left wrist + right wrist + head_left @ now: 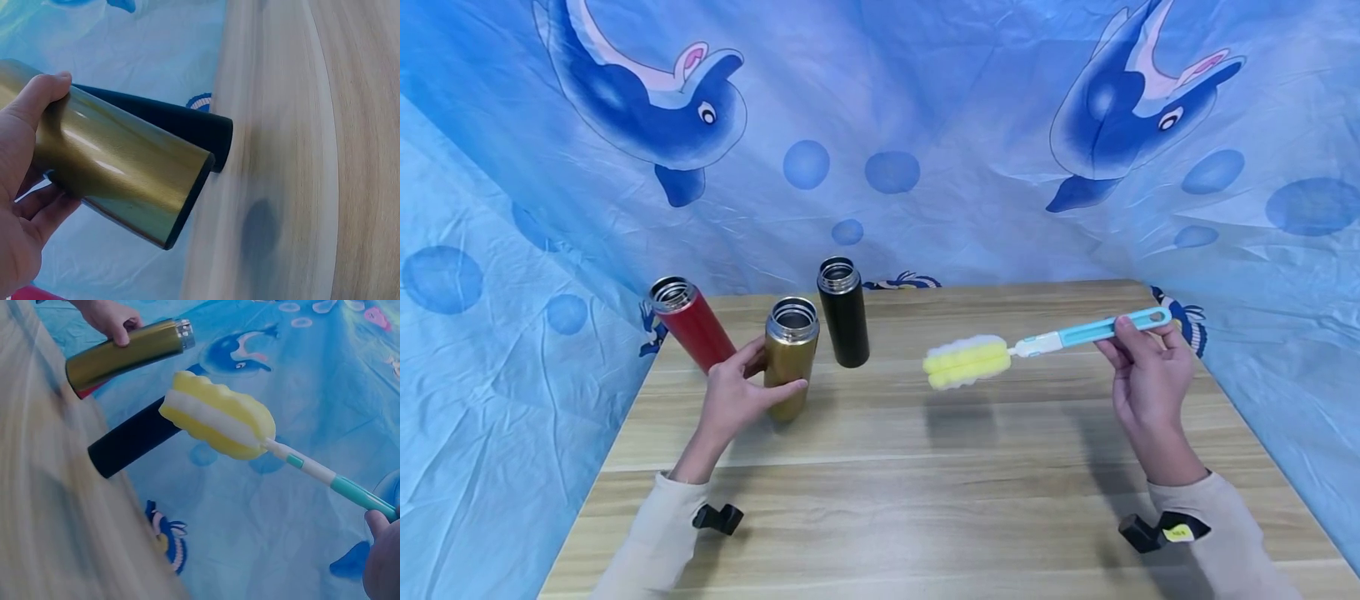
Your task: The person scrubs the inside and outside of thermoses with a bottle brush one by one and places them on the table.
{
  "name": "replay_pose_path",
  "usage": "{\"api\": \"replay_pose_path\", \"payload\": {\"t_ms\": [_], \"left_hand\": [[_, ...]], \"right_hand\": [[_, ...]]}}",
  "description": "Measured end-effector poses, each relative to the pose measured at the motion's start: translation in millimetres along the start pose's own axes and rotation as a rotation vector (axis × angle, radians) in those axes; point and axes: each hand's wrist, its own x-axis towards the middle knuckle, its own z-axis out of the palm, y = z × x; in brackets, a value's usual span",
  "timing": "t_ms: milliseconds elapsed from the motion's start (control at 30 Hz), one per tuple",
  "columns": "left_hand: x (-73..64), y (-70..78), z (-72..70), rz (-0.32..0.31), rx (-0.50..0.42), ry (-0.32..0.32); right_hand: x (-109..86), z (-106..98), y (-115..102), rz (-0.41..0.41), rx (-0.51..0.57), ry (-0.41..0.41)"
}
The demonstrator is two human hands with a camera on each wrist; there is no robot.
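My left hand (737,392) grips a gold thermos bottle (790,358) round its middle. The bottle has no lid, and its steel mouth faces up. In the left wrist view its dark base (189,203) shows, close over the tabletop. My right hand (1156,375) holds a bottle brush by the end of its blue and white handle (1086,332). The brush's yellow and white sponge head (967,362) points left, raised above the table with a shadow below it. Between the sponge and the gold bottle there is a gap.
A lidless red thermos bottle (694,323) stands left of the gold one, partly hidden by my left hand. Behind it to the right stands a lidless black thermos bottle (845,321). The wooden table (910,500) meets a blue dolphin-printed sheet (970,208) at the back and sides.
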Motion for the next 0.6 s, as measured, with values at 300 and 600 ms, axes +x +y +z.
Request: {"api": "replay_pose_path", "payload": {"t_ms": [300,600], "left_hand": [[-7.1,15.8,0.9,0.014,0.064,-0.166],[-9.8,27.9,3.7,0.075,0.123,-0.226]], "right_hand": [[9.2,27.7,-4.9,-0.087,0.046,-0.121],[12.8,50.5,-3.3,-0.100,0.086,-0.157]]}}
